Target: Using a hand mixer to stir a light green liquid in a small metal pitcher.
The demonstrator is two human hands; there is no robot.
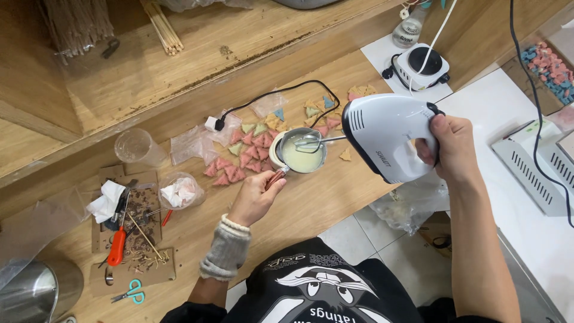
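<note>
The right hand (451, 149) was wrapped tight around the handle of the white hand mixer (388, 136), fingers curled closed over the grip, and the mixer was tipped sideways so its metal beaters (310, 142) reached left into the small metal pot (299, 152) of pale yellow liquid. The left hand (256, 196) sat just below and left of that pot on the wooden worktop (323, 203), fingers pinched shut on the pot's reddish handle (277, 176), which stuck out toward the fingertips. Pink, green and yellow triangular pieces (248, 152) lay scattered around the pot, well clear of both hands.
</note>
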